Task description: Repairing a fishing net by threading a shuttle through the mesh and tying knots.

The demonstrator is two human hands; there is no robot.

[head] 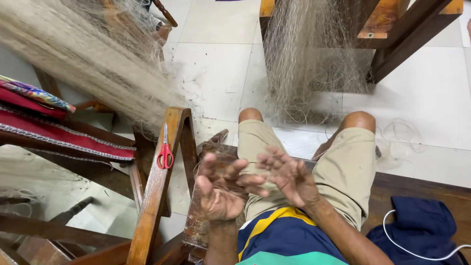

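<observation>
Nearest us: striped shirt [284, 235] in navy, yellow and green, then khaki shorts [343, 167], knees bare, seated on a dark wooden bench [417, 189]. Floor [216, 68] is pale square tile, speckled with dark debris and loose thread bits.

Both hands are raised over our lap, close together, fingertips overlapping. Left hand [221, 191]: back toward the camera, fingers spread and half curled, not clenched. Right hand [289, 174]: palm turned toward the left, fingers splayed and loosely bent. Grasp is unclear; motion blur hides whether a strand sits between the fingers (we cannot tell). Fine fishing net [309, 59] hangs in a pale grey curtain from a wooden frame [392, 29] ahead, its lower edge trailing on the tile just past our knees. A second net bundle [83, 64] stretches thick and beige across the upper left.

Left of us, a wooden chair arm [154, 196] carries red-handled scissors [165, 152], blades pointing up. Beyond it, a red cushion [59, 135] with patterned trim.

Under the left hand, a clear plastic piece [198, 223] rests by the bench edge; contents not readable. On the bench at right, a navy cloth [422, 228] with a white cable [417, 250] across it.
</observation>
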